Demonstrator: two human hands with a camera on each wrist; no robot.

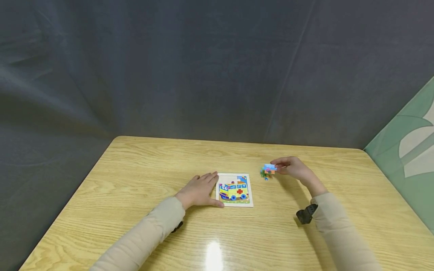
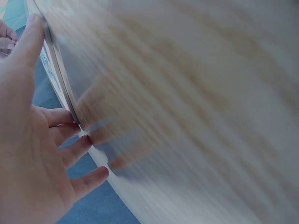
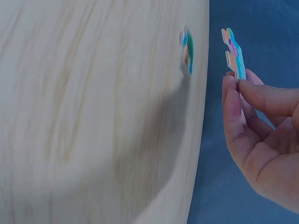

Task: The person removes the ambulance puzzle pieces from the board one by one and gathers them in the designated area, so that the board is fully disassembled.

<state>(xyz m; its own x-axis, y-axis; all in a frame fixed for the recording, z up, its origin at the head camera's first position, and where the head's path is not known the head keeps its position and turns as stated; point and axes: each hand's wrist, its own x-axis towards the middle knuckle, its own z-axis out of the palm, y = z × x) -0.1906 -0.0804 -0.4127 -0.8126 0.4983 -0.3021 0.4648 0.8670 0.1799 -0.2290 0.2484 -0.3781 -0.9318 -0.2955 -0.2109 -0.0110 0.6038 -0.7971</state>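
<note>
A square jigsaw puzzle [image 1: 234,190] with a white border, picturing a yellow ambulance, lies on the table. Its upper left part shows bare white backing. My left hand [image 1: 200,191] lies along the puzzle's left side, fingers spread, fingertips and thumb at the border. In the left wrist view its fingers [image 2: 70,151] reach the tabletop by the border. Between thumb and fingertips, my right hand [image 1: 294,169] pinches a blue and orange puzzle piece [image 3: 236,53], raised above the table. Loose green and blue puzzle pieces [image 1: 266,178] lie just below it, partly hidden in the head view.
The wooden table [image 1: 142,165] has a pale grain and reflects light near its front. A dark curtain [image 1: 203,75] hangs behind it, and a green and white panel [image 1: 407,150] stands at the right.
</note>
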